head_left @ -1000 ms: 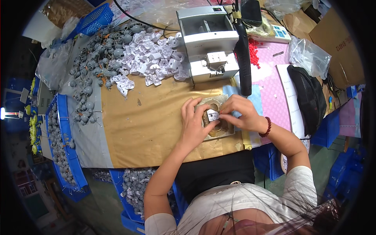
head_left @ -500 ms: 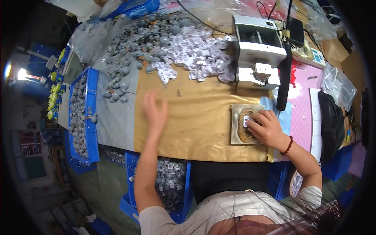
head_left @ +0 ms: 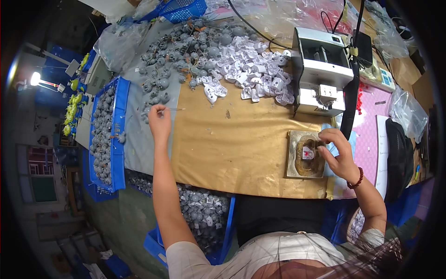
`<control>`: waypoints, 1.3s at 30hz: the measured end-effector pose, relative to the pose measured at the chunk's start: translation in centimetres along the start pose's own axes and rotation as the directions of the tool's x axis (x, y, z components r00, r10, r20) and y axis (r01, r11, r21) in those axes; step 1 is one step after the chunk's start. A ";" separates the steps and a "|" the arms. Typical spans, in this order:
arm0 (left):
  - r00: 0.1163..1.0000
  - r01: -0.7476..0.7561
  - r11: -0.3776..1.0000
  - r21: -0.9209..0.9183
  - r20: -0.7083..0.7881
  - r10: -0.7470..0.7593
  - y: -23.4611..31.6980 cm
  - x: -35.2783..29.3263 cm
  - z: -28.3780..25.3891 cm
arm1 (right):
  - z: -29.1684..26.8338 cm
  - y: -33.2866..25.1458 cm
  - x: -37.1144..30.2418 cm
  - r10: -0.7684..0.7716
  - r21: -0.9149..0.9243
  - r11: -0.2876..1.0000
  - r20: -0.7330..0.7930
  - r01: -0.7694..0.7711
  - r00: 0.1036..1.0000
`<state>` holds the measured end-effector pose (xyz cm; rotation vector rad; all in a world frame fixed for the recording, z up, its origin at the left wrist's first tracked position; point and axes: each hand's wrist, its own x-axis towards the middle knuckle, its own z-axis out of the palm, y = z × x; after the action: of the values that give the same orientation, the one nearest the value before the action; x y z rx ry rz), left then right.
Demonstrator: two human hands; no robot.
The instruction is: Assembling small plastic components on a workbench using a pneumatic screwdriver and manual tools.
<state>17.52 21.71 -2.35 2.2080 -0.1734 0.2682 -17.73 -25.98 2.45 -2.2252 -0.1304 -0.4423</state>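
At the near edge of the pile of grey balls with thin wires (head_left: 162,83), my left hand (head_left: 160,122) pinches a grey ball with a wire; the wire sticks out to the right, and the fingers hide the ball. My right hand (head_left: 341,158) is open, its thumb and fingers apart over the right side of a square block (head_left: 291,163). The block has an oval brown hollow. In that hollow lies a small white plastic piece (head_left: 307,153) with a red spot, clear of my fingers.
Loose white plastic pieces (head_left: 253,72) are heaped at the back, left of a grey-white machine (head_left: 320,69). A blue tray (head_left: 121,125) of grey balls stands at left; a blue bin (head_left: 227,228) sits below the table edge. A black pouch (head_left: 400,153) lies far right.
My left hand has moved left to the grey balls and closed there. My right hand has let go of the white piece in the block and lifted back, opening. The whole view has shifted slightly.
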 end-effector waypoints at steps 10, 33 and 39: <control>0.907 0.213 0.641 -0.737 0.393 0.151 17.7 -12.6 2.7 | 1.4 -2.3 1.5 -0.048 0.228 0.973 0.073 0.030 0.996; 0.736 -0.397 0.825 -0.403 0.397 0.548 23.6 -22.3 10.1 | 0.3 -7.3 4.4 0.163 0.639 0.360 0.674 -0.679 0.721; 0.744 -0.040 0.853 -0.520 0.554 0.373 23.0 -23.7 10.9 | -2.7 -5.2 2.5 0.166 0.340 0.878 0.443 -0.336 0.881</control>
<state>-9.06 -0.14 2.86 1.6876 -0.7963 -0.3991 -17.40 -24.90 8.71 -1.8498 -0.1268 0.1885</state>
